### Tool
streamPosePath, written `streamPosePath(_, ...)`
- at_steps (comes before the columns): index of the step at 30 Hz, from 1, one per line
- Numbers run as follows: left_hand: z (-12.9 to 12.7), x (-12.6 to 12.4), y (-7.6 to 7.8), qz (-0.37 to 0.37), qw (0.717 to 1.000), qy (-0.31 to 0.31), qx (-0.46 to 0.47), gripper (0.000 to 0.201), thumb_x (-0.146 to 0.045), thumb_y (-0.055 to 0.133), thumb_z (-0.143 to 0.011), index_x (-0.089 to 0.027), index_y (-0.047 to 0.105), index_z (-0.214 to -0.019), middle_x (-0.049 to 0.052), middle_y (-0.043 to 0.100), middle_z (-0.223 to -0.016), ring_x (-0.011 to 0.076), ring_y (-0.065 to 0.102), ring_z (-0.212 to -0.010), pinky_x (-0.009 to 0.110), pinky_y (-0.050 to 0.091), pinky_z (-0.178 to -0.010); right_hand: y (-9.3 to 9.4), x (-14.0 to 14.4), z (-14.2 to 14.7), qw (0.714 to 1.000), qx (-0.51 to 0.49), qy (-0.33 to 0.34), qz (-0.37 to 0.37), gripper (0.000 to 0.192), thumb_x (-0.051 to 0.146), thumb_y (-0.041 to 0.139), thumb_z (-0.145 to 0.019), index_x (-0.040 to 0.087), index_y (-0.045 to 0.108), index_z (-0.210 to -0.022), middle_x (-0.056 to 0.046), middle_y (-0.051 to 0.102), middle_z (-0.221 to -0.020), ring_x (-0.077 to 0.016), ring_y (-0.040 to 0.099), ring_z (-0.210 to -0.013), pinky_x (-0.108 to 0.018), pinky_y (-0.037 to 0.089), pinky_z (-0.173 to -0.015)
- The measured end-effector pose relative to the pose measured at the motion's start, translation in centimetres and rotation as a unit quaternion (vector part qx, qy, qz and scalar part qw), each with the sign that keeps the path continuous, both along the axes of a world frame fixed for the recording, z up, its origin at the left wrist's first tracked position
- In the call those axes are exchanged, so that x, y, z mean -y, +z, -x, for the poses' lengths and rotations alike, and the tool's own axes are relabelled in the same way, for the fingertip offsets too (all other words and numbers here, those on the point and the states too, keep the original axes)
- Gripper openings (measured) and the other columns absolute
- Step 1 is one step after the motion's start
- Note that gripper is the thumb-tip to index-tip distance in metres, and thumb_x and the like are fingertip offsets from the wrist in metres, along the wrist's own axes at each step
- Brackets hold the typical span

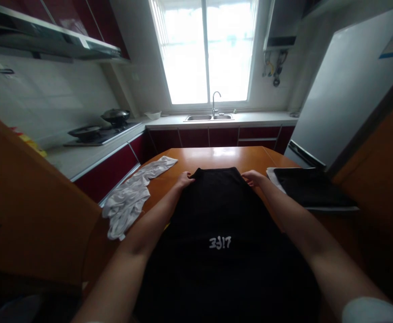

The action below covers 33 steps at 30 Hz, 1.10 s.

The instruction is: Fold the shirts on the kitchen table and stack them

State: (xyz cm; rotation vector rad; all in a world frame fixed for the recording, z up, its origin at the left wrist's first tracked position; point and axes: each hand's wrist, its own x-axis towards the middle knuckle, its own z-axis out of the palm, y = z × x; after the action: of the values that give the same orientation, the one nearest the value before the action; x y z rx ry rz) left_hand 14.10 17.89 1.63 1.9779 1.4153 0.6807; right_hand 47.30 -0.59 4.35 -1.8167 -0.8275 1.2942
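Note:
A black garment [221, 206] stretches from the far part of the wooden table down toward my body, with white lettering upside down to me. Its far edge is narrow and straight, and it widens toward me. My left hand [184, 179] pinches the far left corner. At the far right corner my right hand [253, 177] grips the cloth between thumb and fingers. Crumpled to the left lies a pale grey-white garment [129, 197], apart from my left hand. Right of my right arm is a flat stack of folded black and white cloth [312, 186].
The wooden table [213, 154] has a rounded far edge. Beyond it are a counter with a sink [199, 118] and tap under a window. A stove with a lidded pan [115, 115] stands left, a fridge [354, 89] right. Wooden panels flank both sides.

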Motion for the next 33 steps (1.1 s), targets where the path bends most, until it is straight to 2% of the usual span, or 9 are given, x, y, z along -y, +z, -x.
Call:
streamPosePath(3, -0.3, -1.2, -0.5, 0.006, 1.000, -0.009, 0.028, 0.017, -0.017, 0.073, -0.063, -0.015, 0.067, -0.079, 0.005, 0.069, -0.074, 0.0244, 0.069, -0.081, 0.030, 0.053, -0.074, 0.3, -2.1, -1.1, 0.997, -0.067, 0.017, 0.036, 0.020, 0.037, 0.056, -0.097, 0.018, 0.058, -0.089, 0.000, 0.058, -0.059, -0.0145, 0.054, -0.049, -0.025, 0.049, -0.049)
streamPosePath(6, 0.1, -2.0, -0.7, 0.003, 0.998, -0.009, 0.070, 0.014, -0.015, 0.065, -0.067, -0.014, 0.067, -0.080, 0.006, 0.069, -0.076, 0.0226, 0.068, -0.077, 0.029, 0.054, -0.071, 0.4, -3.4, -1.7, 0.990, -0.137, 0.027, 0.012, 0.023, 0.040, 0.055, -0.098, 0.018, 0.059, -0.090, -0.001, 0.063, -0.066, -0.0149, 0.058, -0.055, -0.025, 0.053, -0.054)
streamPosePath(10, 1.1, -2.7, -1.0, 0.001, 0.991, 0.005, 0.134, 0.040, -0.010, 0.061, -0.068, -0.013, 0.066, -0.107, 0.007, 0.070, -0.090, 0.0185, 0.066, -0.074, 0.027, 0.054, -0.067, -0.1, -4.1, -1.7, 0.974, -0.217, 0.032, -0.051, 0.021, 0.035, 0.049, -0.102, 0.019, 0.061, -0.096, -0.001, 0.067, -0.075, -0.0141, 0.064, -0.065, -0.023, 0.055, -0.064)
streamPosePath(13, 1.7, -3.2, -1.4, 0.006, 0.985, 0.020, 0.174, 0.063, -0.008, 0.058, -0.068, -0.017, 0.056, -0.131, 0.004, 0.070, -0.089, 0.0157, 0.065, -0.067, 0.026, 0.054, -0.065, -0.7, -4.5, -1.6, 0.966, -0.246, 0.033, -0.069, 0.021, 0.033, 0.046, -0.103, 0.018, 0.061, -0.101, -0.003, 0.069, -0.079, -0.0157, 0.067, -0.070, -0.025, 0.057, -0.069)
streamPosePath(16, 2.0, -3.8, -1.9, 0.009, 0.980, 0.028, 0.196, 0.058, -0.012, 0.057, -0.070, -0.018, 0.059, -0.127, 0.003, 0.070, -0.088, 0.0155, 0.065, -0.067, 0.026, 0.055, -0.066, -1.3, -5.1, -1.8, 0.968, -0.216, -0.022, -0.124, 0.017, 0.032, 0.048, -0.101, 0.019, 0.059, -0.101, -0.003, 0.067, -0.078, -0.0164, 0.066, -0.069, -0.028, 0.057, -0.068)
streamPosePath(19, 2.0, -4.5, -2.4, -0.006, 0.980, 0.035, 0.197, 0.038, -0.019, 0.060, -0.072, -0.016, 0.067, -0.110, 0.007, 0.071, -0.096, 0.0183, 0.068, -0.084, 0.027, 0.055, -0.076, -1.5, -5.7, -2.0, 0.965, -0.168, -0.085, -0.182, 0.008, 0.026, 0.049, -0.101, 0.024, 0.056, -0.102, 0.002, 0.064, -0.075, -0.0118, 0.061, -0.063, -0.021, 0.055, -0.064)
streamPosePath(24, 2.1, -5.4, -2.6, -0.036, 0.986, 0.056, 0.155, 0.029, -0.030, 0.073, -0.068, -0.017, 0.065, -0.093, 0.006, 0.069, -0.093, 0.0218, 0.065, -0.093, 0.030, 0.053, -0.084, -1.5, -5.9, -2.9, 0.973, -0.090, -0.109, -0.184, 0.013, 0.017, 0.066, -0.088, 0.022, 0.058, -0.097, 0.001, 0.065, -0.078, -0.0122, 0.061, -0.066, -0.020, 0.053, -0.062)
streamPosePath(28, 2.3, -6.7, -1.6, -0.059, 0.989, 0.068, 0.119, 0.019, -0.029, 0.070, -0.070, -0.019, 0.060, -0.081, 0.004, 0.067, -0.086, 0.0212, 0.064, -0.091, 0.031, 0.051, -0.086, -1.4, -5.8, -3.9, 0.979, -0.006, -0.112, -0.169, 0.019, 0.011, 0.073, -0.079, 0.017, 0.063, -0.094, -0.003, 0.067, -0.078, -0.0140, 0.061, -0.069, -0.023, 0.052, -0.063)
streamPosePath(33, 2.7, -8.5, 0.4, -0.074, 0.992, 0.037, 0.091, 0.019, -0.028, 0.073, -0.067, -0.020, 0.058, -0.077, 0.002, 0.066, -0.084, 0.0203, 0.062, -0.090, 0.028, 0.049, -0.084, -0.4, -6.1, -5.7, 0.976, 0.093, -0.095, -0.174, 0.016, 0.011, 0.079, -0.073, 0.014, 0.069, -0.084, -0.004, 0.067, -0.077, -0.0131, 0.058, -0.072, -0.023, 0.050, -0.070)
